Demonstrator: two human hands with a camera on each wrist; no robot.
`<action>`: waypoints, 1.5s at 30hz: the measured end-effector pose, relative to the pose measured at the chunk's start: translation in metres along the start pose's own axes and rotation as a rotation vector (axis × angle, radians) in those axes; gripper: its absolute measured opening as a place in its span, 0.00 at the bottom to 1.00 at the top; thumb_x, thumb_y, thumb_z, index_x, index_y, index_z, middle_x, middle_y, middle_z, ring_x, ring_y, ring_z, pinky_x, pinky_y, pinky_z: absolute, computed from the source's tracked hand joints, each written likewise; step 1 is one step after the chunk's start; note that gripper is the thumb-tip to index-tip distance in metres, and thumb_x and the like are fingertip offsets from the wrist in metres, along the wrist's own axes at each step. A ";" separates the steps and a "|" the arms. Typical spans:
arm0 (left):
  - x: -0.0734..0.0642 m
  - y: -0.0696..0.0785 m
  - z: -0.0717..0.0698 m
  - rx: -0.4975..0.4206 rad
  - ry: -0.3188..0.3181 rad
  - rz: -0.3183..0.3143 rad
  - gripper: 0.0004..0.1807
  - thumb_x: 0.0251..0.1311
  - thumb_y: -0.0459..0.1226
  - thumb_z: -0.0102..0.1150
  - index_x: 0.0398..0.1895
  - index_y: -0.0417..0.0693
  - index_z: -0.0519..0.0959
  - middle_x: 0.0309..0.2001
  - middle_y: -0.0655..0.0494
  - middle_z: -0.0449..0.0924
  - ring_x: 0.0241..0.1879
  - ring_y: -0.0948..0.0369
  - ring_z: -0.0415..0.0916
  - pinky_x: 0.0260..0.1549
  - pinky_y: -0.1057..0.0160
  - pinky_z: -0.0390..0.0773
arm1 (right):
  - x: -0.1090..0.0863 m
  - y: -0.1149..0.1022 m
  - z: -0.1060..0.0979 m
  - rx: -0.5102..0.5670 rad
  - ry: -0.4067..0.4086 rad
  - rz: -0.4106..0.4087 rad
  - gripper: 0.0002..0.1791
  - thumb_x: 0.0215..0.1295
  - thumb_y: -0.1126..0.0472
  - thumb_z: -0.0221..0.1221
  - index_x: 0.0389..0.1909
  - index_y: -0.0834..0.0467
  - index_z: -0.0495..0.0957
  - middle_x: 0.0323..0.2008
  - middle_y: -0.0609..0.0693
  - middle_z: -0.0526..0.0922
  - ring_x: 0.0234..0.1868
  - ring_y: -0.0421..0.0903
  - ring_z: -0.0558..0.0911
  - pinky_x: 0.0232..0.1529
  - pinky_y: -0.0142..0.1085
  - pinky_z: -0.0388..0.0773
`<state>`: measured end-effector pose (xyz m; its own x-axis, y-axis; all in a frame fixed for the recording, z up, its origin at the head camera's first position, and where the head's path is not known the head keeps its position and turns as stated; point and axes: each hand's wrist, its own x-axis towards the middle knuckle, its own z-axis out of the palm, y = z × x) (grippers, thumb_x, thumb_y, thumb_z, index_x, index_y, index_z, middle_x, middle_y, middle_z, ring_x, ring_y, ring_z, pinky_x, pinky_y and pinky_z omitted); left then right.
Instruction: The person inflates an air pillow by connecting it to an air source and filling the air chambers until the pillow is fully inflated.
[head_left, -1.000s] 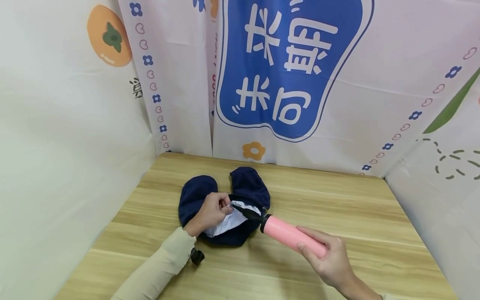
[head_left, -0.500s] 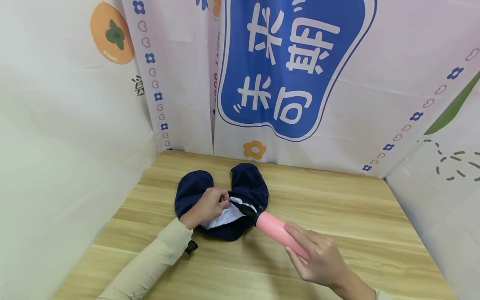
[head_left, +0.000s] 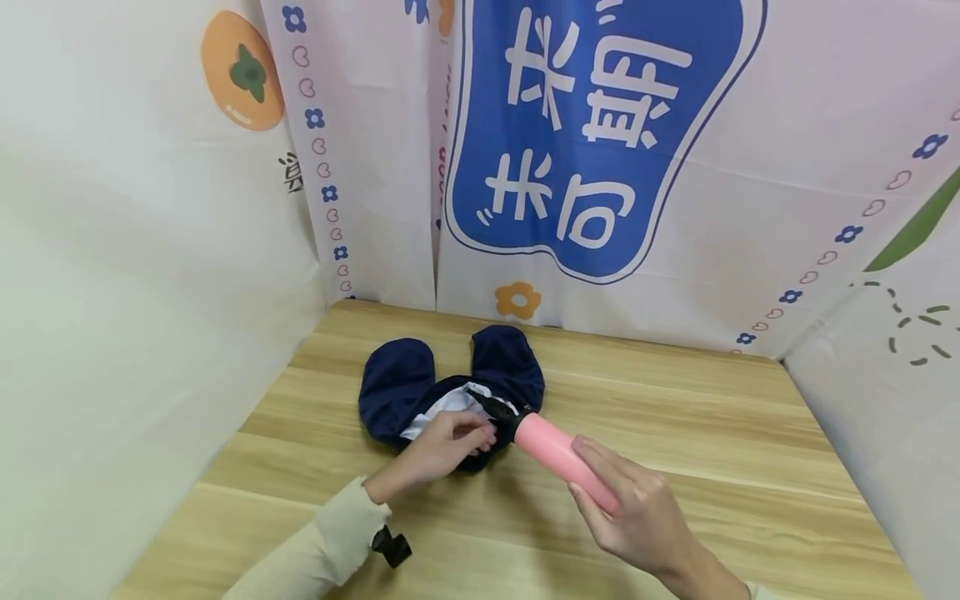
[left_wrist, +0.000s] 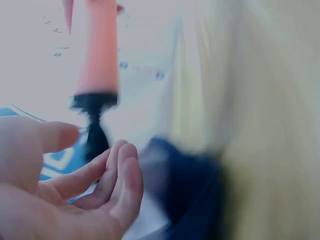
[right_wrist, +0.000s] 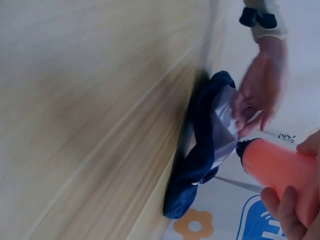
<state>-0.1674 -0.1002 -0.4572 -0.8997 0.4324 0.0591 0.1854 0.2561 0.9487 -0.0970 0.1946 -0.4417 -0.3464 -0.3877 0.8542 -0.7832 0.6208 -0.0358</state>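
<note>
A navy U-shaped neck pillow [head_left: 393,383] lies on the table, its zip opening showing a white inner layer [head_left: 442,406]. My right hand [head_left: 645,521] grips a pink hand pump [head_left: 558,458], fingers and thumb around the barrel. The pump's black tapered nozzle [head_left: 491,407] points to the left over the pillow's opening. Just below the nozzle, my left hand [head_left: 450,446] hovers at the pillow's near edge. In the left wrist view its thumb stands apart from loosely bent fingers [left_wrist: 131,180], with nothing between them.
The wooden table [head_left: 712,467] extends on both sides of the pillow. White printed cloth [head_left: 375,167] closes off the back and the sides. A black strap piece [head_left: 392,546] sticks out at the left sleeve cuff.
My left hand has left the nozzle tip, where its fingers were pinched together, and moved down toward the near side. The right hand moved slightly left with the pump, then stayed nearly still.
</note>
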 end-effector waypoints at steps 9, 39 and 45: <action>0.013 -0.009 0.034 -0.939 0.076 -0.217 0.10 0.84 0.43 0.48 0.51 0.45 0.68 0.48 0.53 0.78 0.53 0.60 0.81 0.61 0.60 0.81 | -0.001 -0.008 0.010 0.077 0.038 0.085 0.24 0.74 0.48 0.62 0.53 0.64 0.87 0.46 0.60 0.92 0.41 0.56 0.93 0.45 0.36 0.89; 0.043 -0.009 0.020 -1.048 0.472 -0.169 0.07 0.78 0.28 0.52 0.52 0.33 0.74 0.40 0.55 0.87 0.44 0.66 0.86 0.51 0.70 0.85 | -0.026 -0.004 -0.073 0.115 -0.218 0.147 0.31 0.74 0.39 0.61 0.63 0.60 0.84 0.56 0.52 0.90 0.59 0.29 0.84 0.57 0.19 0.78; 0.036 -0.008 0.051 -1.055 0.385 -0.244 0.15 0.76 0.26 0.55 0.61 0.28 0.73 0.46 0.54 0.88 0.48 0.66 0.86 0.53 0.72 0.84 | -0.013 -0.006 -0.056 0.064 -0.269 0.141 0.27 0.73 0.45 0.64 0.63 0.59 0.84 0.55 0.53 0.90 0.49 0.45 0.92 0.51 0.28 0.86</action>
<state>-0.1812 -0.0421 -0.4783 -0.9611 0.1313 -0.2430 -0.2699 -0.6337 0.7250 -0.0587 0.2345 -0.4237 -0.5712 -0.4730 0.6709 -0.7460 0.6401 -0.1839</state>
